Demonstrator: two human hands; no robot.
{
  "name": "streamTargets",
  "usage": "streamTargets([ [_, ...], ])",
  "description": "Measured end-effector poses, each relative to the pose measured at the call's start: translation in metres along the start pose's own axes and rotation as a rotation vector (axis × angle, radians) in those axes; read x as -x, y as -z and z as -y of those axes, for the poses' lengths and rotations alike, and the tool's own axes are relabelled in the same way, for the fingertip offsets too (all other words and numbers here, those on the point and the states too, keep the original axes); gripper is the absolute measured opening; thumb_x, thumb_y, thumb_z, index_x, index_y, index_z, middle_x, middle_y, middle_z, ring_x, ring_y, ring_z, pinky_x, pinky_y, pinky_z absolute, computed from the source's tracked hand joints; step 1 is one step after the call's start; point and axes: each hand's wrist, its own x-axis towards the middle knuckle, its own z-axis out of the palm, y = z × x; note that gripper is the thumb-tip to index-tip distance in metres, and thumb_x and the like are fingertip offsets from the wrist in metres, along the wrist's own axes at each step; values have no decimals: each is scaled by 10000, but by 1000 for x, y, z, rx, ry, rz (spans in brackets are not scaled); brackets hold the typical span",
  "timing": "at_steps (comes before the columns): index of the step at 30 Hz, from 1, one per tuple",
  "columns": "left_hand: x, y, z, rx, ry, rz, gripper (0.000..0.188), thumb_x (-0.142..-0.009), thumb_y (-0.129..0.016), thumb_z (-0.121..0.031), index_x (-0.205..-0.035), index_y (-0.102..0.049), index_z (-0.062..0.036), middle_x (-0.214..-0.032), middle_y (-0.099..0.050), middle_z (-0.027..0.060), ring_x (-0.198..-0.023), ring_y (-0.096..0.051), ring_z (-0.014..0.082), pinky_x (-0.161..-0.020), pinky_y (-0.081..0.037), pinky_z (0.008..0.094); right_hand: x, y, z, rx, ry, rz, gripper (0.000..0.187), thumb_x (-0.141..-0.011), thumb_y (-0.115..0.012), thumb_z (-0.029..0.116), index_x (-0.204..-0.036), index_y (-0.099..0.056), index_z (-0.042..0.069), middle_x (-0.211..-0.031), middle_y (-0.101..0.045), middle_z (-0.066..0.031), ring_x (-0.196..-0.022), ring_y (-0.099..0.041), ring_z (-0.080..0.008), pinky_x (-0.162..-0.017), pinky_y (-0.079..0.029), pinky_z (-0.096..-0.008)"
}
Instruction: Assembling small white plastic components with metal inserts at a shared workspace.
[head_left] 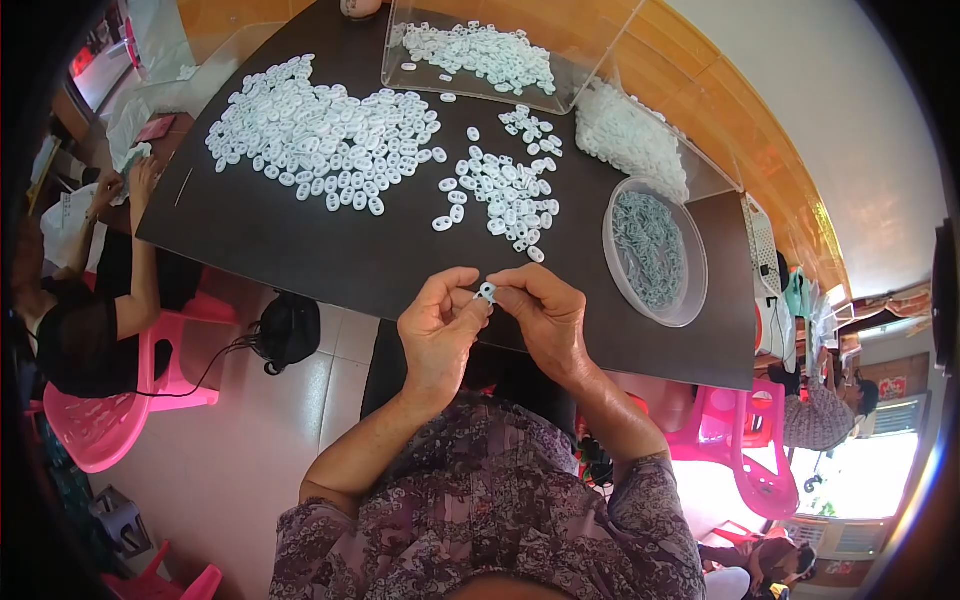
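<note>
My left hand (441, 328) and my right hand (546, 318) meet just off the near edge of the dark table. Between their fingertips is a small white oval piece with holes (487, 291). The left thumb and fingers pinch it from one side, and the right thumb and forefinger close on its other side. Whether a second small part sits in it is too small to tell. Beyond my hands lies a loose heap of similar white two-holed pieces (510, 197). To the right, a round clear tub (690, 308) holds many small grey-green parts (650, 250).
A large pile of white pieces (335, 135) covers the table's far left. Behind stands a clear box (570, 85) with more pieces, and a bag of white parts (630, 135). At left a co-worker (90, 320) sits on a pink chair (100, 425). Another pink chair (715, 425) is at right.
</note>
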Motion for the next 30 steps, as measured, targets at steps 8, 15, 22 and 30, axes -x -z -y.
streamTargets([
  [8,1,4,7,59,-36,96,305,-867,-602,-8,-1164,-547,31,-827,-603,24,-700,-529,56,-573,-412,176,0,3,2,20,-5,39,120,-845,-565,-44,-942,-631,-18,-810,-611,-25,-765,-548,-75,-691,-459,-220],
  [15,-1,5,7,39,-32,98,257,-866,-609,-26,-1115,-583,34,-830,-623,38,-700,-550,64,-565,-426,181,2,6,2,16,-20,65,136,-839,-580,-37,-966,-623,-12,-831,-609,-33,-766,-549,-79,-687,-457,-221],
  [22,-5,7,3,112,1,68,227,-855,-599,5,-1075,-598,65,-832,-644,69,-646,-566,79,-553,-456,189,2,1,11,88,140,62,252,-741,-661,-26,-988,-622,9,-856,-581,-100,-704,-571,-176,-597,-476,-272],
  [30,-2,2,-2,153,0,38,202,-871,-588,-7,-1058,-613,65,-845,-648,73,-659,-562,68,-589,-470,188,4,1,4,163,281,7,348,-685,-684,-47,-1025,-628,-6,-851,-579,-86,-681,-546,-147,-567,-460,-258],
])
